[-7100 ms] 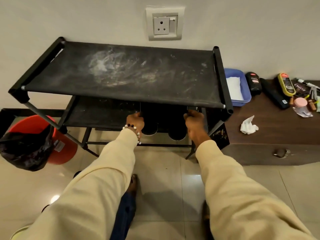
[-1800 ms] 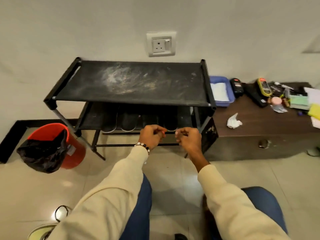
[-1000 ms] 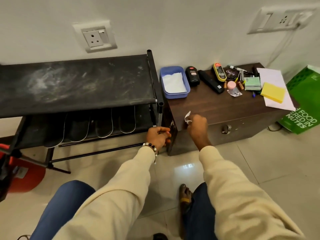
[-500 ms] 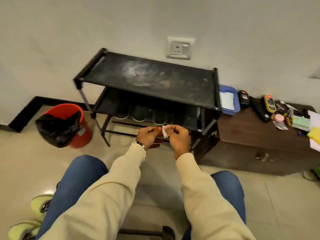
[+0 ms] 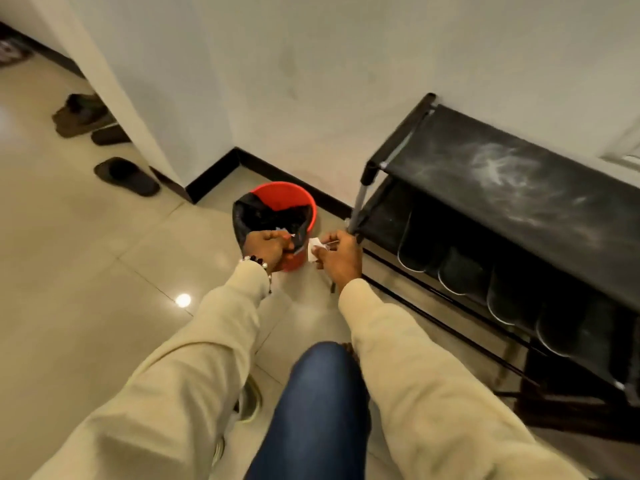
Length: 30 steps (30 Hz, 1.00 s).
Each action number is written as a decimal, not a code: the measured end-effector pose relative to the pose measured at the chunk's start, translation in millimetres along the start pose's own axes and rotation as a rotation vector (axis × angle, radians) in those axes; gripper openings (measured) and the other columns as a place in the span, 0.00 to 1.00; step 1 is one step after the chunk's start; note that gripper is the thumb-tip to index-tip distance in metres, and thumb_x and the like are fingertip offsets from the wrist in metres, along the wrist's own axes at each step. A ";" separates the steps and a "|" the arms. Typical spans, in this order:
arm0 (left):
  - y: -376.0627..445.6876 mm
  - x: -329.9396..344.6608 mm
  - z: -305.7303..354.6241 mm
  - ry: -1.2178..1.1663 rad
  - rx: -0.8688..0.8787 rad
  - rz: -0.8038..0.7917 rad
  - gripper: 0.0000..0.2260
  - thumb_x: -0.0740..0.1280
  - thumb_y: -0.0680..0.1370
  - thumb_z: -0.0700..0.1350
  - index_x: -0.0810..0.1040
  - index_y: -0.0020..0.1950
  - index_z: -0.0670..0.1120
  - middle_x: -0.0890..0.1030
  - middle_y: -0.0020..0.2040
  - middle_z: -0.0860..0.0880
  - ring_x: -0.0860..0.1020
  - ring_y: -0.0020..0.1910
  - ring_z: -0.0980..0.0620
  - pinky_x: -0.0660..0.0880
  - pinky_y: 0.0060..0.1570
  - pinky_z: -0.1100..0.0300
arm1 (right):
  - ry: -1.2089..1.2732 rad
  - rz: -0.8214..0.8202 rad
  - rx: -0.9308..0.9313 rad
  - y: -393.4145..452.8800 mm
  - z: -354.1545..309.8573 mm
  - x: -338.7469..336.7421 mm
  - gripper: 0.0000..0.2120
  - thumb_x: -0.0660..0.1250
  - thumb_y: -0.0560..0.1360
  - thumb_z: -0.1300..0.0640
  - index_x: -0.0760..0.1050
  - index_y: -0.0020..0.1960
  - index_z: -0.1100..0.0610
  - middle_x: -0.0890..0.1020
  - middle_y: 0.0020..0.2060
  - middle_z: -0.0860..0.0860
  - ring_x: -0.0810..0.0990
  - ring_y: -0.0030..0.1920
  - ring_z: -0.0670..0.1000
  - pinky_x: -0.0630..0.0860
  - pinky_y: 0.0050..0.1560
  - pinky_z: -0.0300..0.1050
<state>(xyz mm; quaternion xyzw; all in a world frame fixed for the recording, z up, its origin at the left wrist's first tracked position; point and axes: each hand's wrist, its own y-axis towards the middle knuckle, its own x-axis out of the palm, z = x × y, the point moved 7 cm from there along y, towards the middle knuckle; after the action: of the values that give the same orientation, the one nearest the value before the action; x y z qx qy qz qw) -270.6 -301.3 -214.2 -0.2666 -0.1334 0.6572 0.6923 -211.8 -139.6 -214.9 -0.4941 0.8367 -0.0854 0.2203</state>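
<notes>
My right hand (image 5: 337, 256) pinches a small white crumpled tissue (image 5: 313, 252) just to the right of a red bin (image 5: 289, 202) lined with a black bag (image 5: 266, 216). My left hand (image 5: 268, 245), with a bead bracelet at the wrist, hovers over the bin's near rim with curled fingers; whether it holds a scrap is unclear. A black two-tier shoe rack (image 5: 512, 188) with a dusty top stands on the right, and several dark shoes (image 5: 460, 275) sit on its lower shelf.
White wall and a black skirting board (image 5: 214, 174) run behind the bin. Dark slippers (image 5: 126, 176) lie on the tiled floor at the left past a wall corner. My knee in blue jeans (image 5: 318, 403) is bent below my hands.
I have turned left from the rack towards the red bin. Both hands moved with the tissue from in front of the rack to the bin's rim, and the wooden cabinet left the view.
</notes>
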 end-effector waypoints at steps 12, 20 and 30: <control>119.0 -44.8 -19.8 0.046 -0.057 0.187 0.08 0.65 0.75 0.35 0.82 0.46 0.44 0.84 0.41 0.45 0.83 0.37 0.46 0.80 0.38 0.56 | -0.314 -0.133 -0.172 122.0 -18.6 105.6 0.16 0.63 0.75 0.68 0.77 0.61 0.60 0.78 0.61 0.56 0.74 0.62 0.56 0.69 0.63 0.41; 79.1 -0.7 -23.0 0.014 -0.036 0.132 0.09 0.68 0.74 0.36 0.82 0.36 0.47 0.84 0.39 0.42 0.83 0.37 0.43 0.82 0.42 0.48 | -0.081 -0.040 -0.157 72.3 -12.2 50.6 0.06 0.66 0.74 0.65 0.81 0.47 0.58 0.83 0.42 0.53 0.82 0.46 0.51 0.80 0.51 0.45; -84.1 136.6 11.4 0.031 0.214 -0.213 0.08 0.63 0.79 0.37 0.81 0.48 0.43 0.83 0.41 0.44 0.80 0.35 0.50 0.75 0.30 0.63 | 0.194 0.351 -0.188 -86.9 9.4 -159.3 0.06 0.67 0.75 0.66 0.81 0.47 0.60 0.83 0.39 0.55 0.81 0.37 0.50 0.81 0.44 0.44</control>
<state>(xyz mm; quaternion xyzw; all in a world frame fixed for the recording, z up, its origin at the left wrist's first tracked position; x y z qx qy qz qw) -192.4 -164.7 -181.7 -0.1859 -0.0794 0.5863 0.7845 -72.9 -44.4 -146.7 -0.3485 0.9314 -0.0145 0.1036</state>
